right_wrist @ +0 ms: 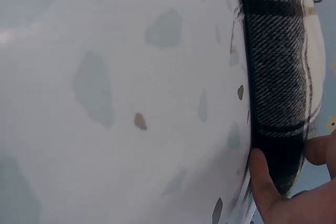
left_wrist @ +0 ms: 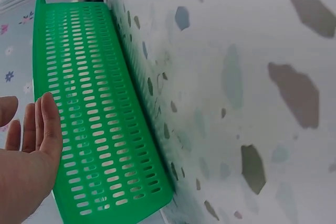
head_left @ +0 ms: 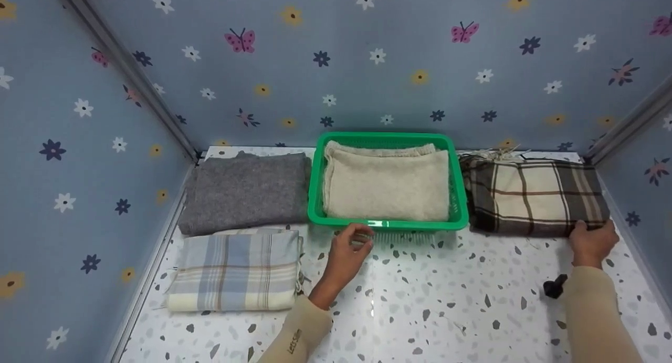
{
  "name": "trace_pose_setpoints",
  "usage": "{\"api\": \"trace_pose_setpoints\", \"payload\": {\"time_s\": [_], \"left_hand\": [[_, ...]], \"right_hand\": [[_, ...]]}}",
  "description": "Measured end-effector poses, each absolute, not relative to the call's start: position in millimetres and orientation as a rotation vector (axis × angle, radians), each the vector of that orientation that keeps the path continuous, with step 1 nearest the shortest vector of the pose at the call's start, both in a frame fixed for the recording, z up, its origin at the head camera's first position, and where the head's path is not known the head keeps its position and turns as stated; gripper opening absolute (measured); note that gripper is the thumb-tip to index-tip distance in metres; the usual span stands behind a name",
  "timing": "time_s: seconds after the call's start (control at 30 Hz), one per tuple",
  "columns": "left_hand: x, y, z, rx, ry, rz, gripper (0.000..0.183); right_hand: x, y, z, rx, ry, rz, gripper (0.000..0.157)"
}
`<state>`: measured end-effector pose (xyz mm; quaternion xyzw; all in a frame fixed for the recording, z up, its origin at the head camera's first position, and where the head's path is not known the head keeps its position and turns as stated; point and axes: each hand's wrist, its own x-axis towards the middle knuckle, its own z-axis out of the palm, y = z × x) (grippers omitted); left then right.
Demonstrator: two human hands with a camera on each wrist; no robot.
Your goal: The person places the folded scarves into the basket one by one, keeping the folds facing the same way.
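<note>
The right hand [head_left: 593,245] pinches the front right corner of the folded checked blanket [head_left: 533,195], its fingers above and below the fold. That blanket lies flat on the counter [head_left: 420,310], just to the right of the green basket [head_left: 412,226]. The main risk lies in this one-cornered hold: a pull or lift from here alone could drag out the top layers and leave the lower ones behind, so the fold would open or skew. Loose layers and a grip near the edge would be the cause. The fringe [head_left: 496,154] at the back left sits close to the basket's side and could catch there if the blanket shifts; whether the two touch is hidden under the rim.

The left hand [head_left: 347,252] holds nothing, its fingers loosely bent at the basket's front; I cannot tell if they touch it. A careless sweep could nudge the basket, most likely sideways into the grey blanket [head_left: 252,192]. The beige blanket [head_left: 388,187] inside already fills most of the basket, so another thick bundle on top could bulge or slide over the rim. The striped blanket [head_left: 236,271] lies near the left forearm, where a sleeve might snag its fringe.
</note>
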<state>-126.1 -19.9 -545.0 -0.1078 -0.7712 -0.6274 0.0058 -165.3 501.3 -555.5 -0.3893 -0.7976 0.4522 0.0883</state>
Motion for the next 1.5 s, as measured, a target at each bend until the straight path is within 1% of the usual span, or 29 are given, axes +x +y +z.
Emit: {"api": "trace_pose_setpoints", "payload": {"time_s": [0.17, 0.3, 0.6, 0.9, 1.03, 1.17, 1.3, 1.5], "left_hand": [[-123.4, -13.2, -553.4, -0.365, -2.430, -2.036, 0.023], [-121.1, -7.5, -559.8, -0.387, -2.448, -2.071, 0.023], [-118.5, 3.2, -564.6, -0.413, -2.489, -2.096, 0.020], [-114.9, 12.8, -568.8, -0.427, -2.532, -2.111, 0.022], [-113.8, 16.1, -569.9, -0.432, -2.536, -2.110, 0.023], [-112.2, 17.6, -568.2, -0.441, -2.544, -2.099, 0.024], [-111.1, 18.0, -566.5, -0.451, -2.556, -2.096, 0.026], [-109.7, 21.0, -567.3, -0.473, -2.585, -2.086, 0.027]], "right_hand": [[-169.4, 507.3, -557.3, -1.206, -2.459, 1.222, 0.074], [-171.6, 508.0, -557.3, -1.231, -2.507, 1.136, 0.070], [-172.0, 509.4, -558.9, -1.197, -2.472, 1.122, 0.063], [-170.7, 509.3, -563.0, -1.167, -2.456, 1.083, 0.058], [-169.7, 507.6, -564.3, -1.182, -2.434, 1.071, 0.053], [-166.9, 508.6, -564.9, -1.189, -2.422, 1.079, 0.044], [-162.6, 511.2, -565.6, -1.183, -2.422, 1.092, 0.039], [-159.5, 518.5, -565.9, -1.165, -2.449, 1.106, 0.036]]}}
